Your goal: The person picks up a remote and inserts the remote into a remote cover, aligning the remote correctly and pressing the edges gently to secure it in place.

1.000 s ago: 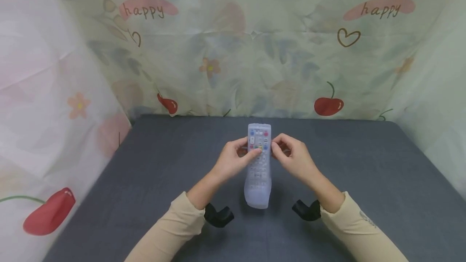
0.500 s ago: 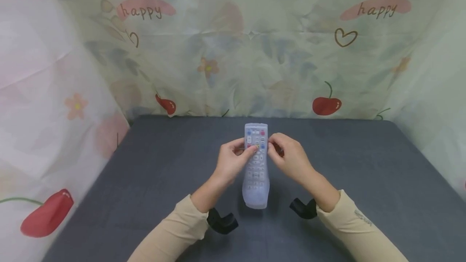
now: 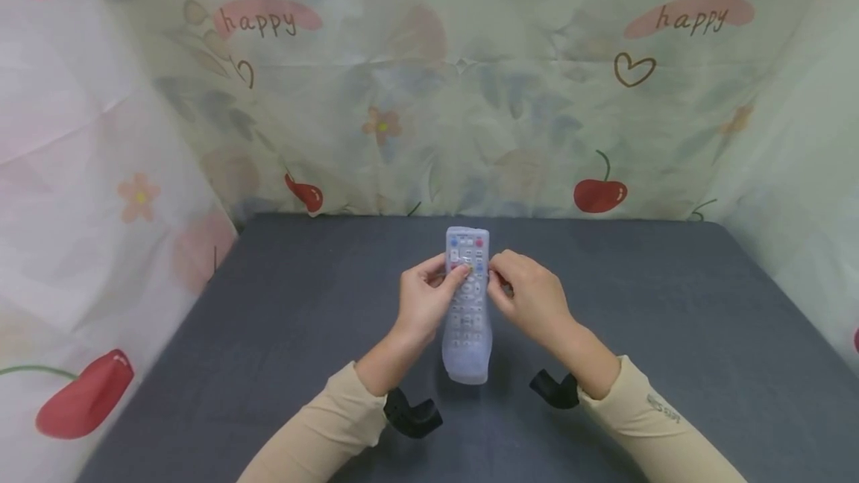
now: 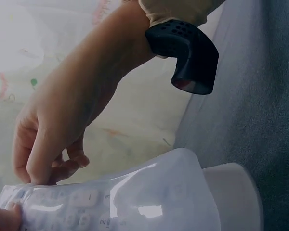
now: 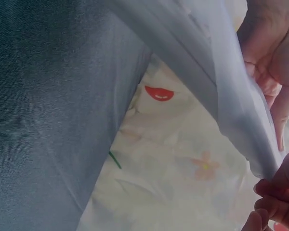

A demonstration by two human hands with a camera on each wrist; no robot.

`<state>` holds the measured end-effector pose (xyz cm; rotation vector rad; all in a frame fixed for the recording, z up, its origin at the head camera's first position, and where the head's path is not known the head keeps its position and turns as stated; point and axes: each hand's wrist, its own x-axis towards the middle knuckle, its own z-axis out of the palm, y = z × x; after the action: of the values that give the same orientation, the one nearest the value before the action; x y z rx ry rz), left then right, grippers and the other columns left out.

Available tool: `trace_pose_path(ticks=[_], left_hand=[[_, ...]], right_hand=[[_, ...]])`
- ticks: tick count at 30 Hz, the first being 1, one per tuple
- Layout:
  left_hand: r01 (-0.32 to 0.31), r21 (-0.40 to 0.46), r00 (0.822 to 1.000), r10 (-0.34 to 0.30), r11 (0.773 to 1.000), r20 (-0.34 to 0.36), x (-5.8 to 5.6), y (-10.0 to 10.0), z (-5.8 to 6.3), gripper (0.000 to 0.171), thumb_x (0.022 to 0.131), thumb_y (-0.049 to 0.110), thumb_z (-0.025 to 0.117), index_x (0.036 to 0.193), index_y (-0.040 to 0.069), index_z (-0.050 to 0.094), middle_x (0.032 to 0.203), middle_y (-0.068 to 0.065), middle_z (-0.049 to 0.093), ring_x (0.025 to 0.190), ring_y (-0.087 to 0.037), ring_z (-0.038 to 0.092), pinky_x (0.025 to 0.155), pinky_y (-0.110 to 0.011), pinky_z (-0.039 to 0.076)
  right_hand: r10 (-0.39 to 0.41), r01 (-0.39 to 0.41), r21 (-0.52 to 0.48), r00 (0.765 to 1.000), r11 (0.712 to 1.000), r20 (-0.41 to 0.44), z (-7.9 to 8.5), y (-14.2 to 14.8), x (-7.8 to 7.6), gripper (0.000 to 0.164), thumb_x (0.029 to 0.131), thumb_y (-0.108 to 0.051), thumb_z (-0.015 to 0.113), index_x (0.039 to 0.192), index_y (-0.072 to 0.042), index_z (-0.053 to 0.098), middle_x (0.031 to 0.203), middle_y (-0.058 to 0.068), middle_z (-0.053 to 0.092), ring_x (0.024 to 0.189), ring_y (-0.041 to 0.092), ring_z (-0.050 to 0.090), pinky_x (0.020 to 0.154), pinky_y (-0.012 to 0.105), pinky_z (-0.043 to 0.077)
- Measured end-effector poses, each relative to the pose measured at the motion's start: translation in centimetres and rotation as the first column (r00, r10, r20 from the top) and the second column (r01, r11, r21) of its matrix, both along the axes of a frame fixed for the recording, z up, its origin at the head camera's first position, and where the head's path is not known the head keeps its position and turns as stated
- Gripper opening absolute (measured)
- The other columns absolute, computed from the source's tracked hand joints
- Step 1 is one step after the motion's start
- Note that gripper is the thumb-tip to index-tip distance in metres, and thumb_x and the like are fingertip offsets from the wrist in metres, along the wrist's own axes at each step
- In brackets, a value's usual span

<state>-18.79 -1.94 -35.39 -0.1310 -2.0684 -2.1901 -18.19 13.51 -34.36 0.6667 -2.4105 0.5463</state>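
Note:
A remote control in a translucent, milky cover is held up over the table, buttons facing me. My left hand grips it from the left, thumb across the coloured buttons and fingers behind. On the other side, my right hand pinches the cover's right edge near the upper buttons. The right wrist view shows the cover edge-on, standing loosely off the remote's side, with right fingertips at its end. Pale plastic shows beyond the cover in the left wrist view.
A dark grey cloth covers the table. Printed curtains enclose its back and sides. Black wrist mounts hang below both sleeves, close to the tabletop.
The hands and remote appear slightly further left, partly as the view shifts. My right fingers have closed in on the cover's right edge. The left thumb stays on the buttons.

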Motion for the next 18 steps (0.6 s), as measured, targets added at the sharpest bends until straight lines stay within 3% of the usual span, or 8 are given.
trace_pose_path(ticks=[9,14,18], left_hand=[[0.018,-0.065,1.000,-0.018,0.998,-0.001,-0.4,-0.4,0.0,0.031,0.087,0.011,0.066,0.115,-0.001,0.064,0.101,-0.024,0.069,0.072,-0.012,0.067,0.062,-0.027,0.055],[0.018,-0.081,1.000,-0.020,0.997,-0.023,-0.6,-0.5,-0.2,0.032,0.087,0.012,0.065,0.116,-0.002,0.063,0.101,-0.024,0.069,0.074,-0.015,0.068,0.062,-0.027,0.056],[-0.001,-0.084,0.999,-0.002,0.996,-0.037,-0.8,-0.5,-0.2,0.031,0.087,0.012,0.066,0.115,0.000,0.064,0.101,-0.023,0.069,0.075,-0.016,0.068,0.061,-0.027,0.055]], right_hand=[[-0.007,0.006,-0.070,1.000,0.998,-0.015,-1.0,-0.4,-0.3,0.004,0.084,-0.003,0.062,0.081,-0.005,0.063,0.065,0.003,0.050,0.057,0.009,0.041,0.051,0.021,0.036],[0.020,-0.012,-0.187,0.999,0.982,0.044,-1.8,-0.8,-0.2,0.009,0.088,-0.002,0.058,0.094,0.000,0.065,0.077,0.007,0.059,0.063,0.011,0.050,0.055,0.023,0.044],[0.118,-0.057,-0.325,0.978,0.944,0.171,-2.3,-1.2,0.2,0.023,0.090,-0.006,0.059,0.111,0.003,0.059,0.096,0.014,0.064,0.077,0.019,0.066,0.062,0.027,0.055]])
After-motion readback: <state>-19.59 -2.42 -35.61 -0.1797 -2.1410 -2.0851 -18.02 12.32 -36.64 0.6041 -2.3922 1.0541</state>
